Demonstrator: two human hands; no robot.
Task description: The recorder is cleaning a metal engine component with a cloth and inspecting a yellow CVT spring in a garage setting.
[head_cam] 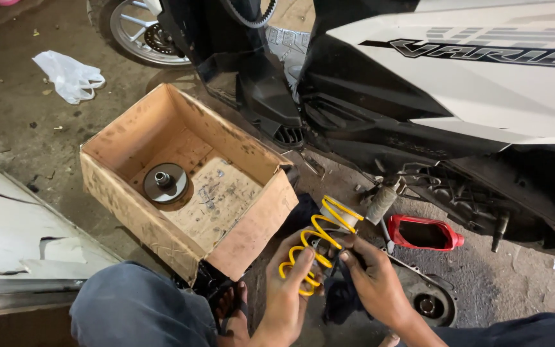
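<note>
A yellow coil spring (pixel 326 230) sits on a metal part held between both hands, low in the middle of the view. My left hand (pixel 288 292) wraps around the lower coils. My right hand (pixel 374 279) grips the part from the right, fingertips touching the spring, with a dark cloth (pixel 338 297) hanging under it. Left of the hands stands an open cardboard box (pixel 130 193) with a round metal pulley part (pixel 165 182) lying inside.
A black and white scooter (pixel 470 83) fills the upper right, its rear wheel (pixel 137 29) at the top. A red container (pixel 424 232) and a round metal cover (pixel 433 301) lie on the concrete floor. A white plastic bag (pixel 69 76) lies upper left.
</note>
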